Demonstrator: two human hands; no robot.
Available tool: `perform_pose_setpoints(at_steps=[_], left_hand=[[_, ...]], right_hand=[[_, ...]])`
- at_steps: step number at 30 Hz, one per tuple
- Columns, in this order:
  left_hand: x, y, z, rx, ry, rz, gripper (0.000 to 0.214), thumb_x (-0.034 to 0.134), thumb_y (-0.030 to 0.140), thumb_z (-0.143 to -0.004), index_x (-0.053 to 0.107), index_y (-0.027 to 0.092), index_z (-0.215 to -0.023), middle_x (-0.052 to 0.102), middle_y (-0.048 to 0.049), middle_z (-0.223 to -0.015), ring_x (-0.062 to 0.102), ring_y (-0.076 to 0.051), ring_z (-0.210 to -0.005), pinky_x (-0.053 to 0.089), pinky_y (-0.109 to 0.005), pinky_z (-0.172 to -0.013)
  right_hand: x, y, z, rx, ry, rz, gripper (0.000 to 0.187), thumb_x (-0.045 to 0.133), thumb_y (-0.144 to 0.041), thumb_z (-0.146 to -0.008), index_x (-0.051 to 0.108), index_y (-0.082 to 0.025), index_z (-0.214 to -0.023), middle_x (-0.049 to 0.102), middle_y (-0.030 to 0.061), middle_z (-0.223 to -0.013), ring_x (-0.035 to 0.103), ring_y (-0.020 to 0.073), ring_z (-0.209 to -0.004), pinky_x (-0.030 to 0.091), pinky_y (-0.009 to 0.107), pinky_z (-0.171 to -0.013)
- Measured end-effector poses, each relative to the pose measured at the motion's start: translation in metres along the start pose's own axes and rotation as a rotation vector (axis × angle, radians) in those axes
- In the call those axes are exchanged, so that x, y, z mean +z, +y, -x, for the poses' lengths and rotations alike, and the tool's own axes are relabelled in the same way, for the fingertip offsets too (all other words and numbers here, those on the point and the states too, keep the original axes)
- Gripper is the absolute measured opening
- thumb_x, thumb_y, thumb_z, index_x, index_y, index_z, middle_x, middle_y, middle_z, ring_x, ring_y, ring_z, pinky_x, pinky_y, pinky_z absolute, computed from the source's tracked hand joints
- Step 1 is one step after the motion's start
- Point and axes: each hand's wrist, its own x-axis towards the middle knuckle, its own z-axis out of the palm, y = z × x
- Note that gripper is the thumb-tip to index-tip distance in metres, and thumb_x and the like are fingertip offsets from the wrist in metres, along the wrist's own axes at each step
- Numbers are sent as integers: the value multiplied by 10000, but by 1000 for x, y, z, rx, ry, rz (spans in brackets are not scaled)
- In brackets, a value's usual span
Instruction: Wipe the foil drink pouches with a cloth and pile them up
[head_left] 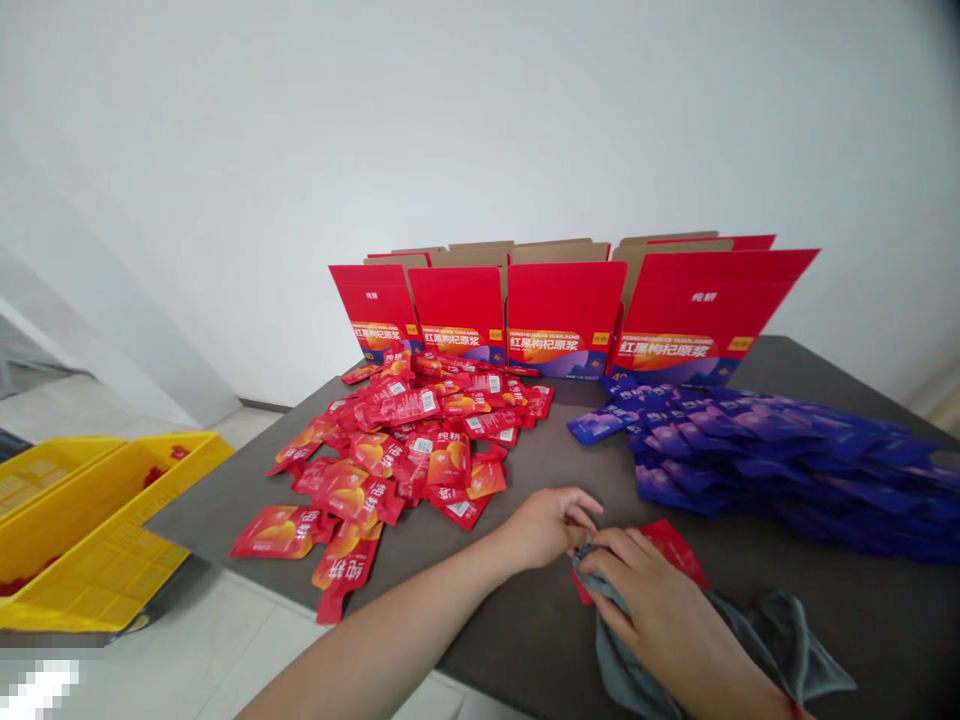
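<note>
In the head view, my right hand [649, 595] is closed on a crumpled grey-blue cloth [780, 640], whose folds hang below the palm and trail off to the right. Under the cloth and that hand lies a red pouch [675, 552], with only its right part and a small left edge showing. My left hand [547, 525] meets the right one at the pouch's left end, its fingers curled in a pinch there. The pinched end is mostly hidden by the fingers and cloth. Left of my hands is a loose pile of red pouches [450, 460].
Four open red cartons [566, 310] stand in a row at the back of the dark table [555, 450], against the wall. A heap of blue-purple pouches [772, 455] covers the right side. Yellow crates [112, 540] with some red pieces inside stand left, beyond the table edge.
</note>
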Motion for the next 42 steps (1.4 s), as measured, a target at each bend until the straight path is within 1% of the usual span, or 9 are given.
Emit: perform_pose_setpoints(at_steps=[5,10,14,18,22,28,30,35,42], left_hand=[[5,2,3,-26,27,-10,283,555,48,-697,606,143,-958,628,15,-744,521,-71,-566,414,-189,-548],[2,10,5,-88,-1,-56,268,533,66,-726,655,136,-955,635,1,-770,542,-79,-598,458,-209,-584],[-6,23,8,17,2,-301,331,478,53,-743,730,131,-942,680,-23,-845,584,-109,-686,471,-232,-665],[-8,24,12,146,50,-425,338,518,62,-747,732,125,-1001,675,-31,-885,590,-124,-739,455,-227,-697],[-3,20,13,158,-31,-375,323,638,125,-755,677,121,-1076,637,-11,-818,562,-107,-682,441,-209,-641],[-1,39,24,686,66,-710,190,487,200,-932,660,169,-1004,649,-71,-919,572,-166,-913,415,-310,-874],[-1,41,31,761,-41,-878,209,438,209,-954,645,186,-975,654,-82,-971,561,-179,-964,383,-332,-919],[-1,36,39,597,-327,-947,114,536,266,-923,638,217,-911,652,-60,-990,560,-177,-983,374,-297,-934],[-17,42,33,418,145,-915,203,707,288,-786,627,193,-946,571,-63,-1048,492,-211,-1017,377,-336,-904]], right_hand=[[-3,6,8,44,-54,-20,231,527,-126,-805,637,-282,-936,621,8,-1047,565,176,-999,476,346,-879],[-17,50,36,248,-41,36,178,497,-221,-815,660,-276,-863,644,49,-974,619,211,-910,513,391,-822],[-32,83,51,354,20,61,204,485,-330,-819,677,-263,-814,664,87,-893,646,244,-820,527,431,-793],[-41,83,46,395,90,1,244,463,-392,-831,675,-275,-866,676,84,-977,644,252,-904,511,422,-852],[-42,73,39,407,91,-51,256,468,-429,-841,662,-270,-894,666,62,-1009,631,227,-933,497,401,-870],[-50,82,44,421,180,-20,308,453,-468,-857,645,-256,-974,645,68,-1064,603,229,-1002,454,412,-940],[-52,84,48,397,227,16,317,457,-480,-859,642,-257,-988,640,69,-1075,598,234,-1018,452,413,-942],[-46,75,55,329,191,96,247,468,-387,-876,656,-262,-976,645,70,-1069,610,218,-993,489,359,-865],[-44,34,26,221,158,161,189,515,-264,-866,639,-248,-1008,615,50,-1078,579,198,-984,489,337,-807]])
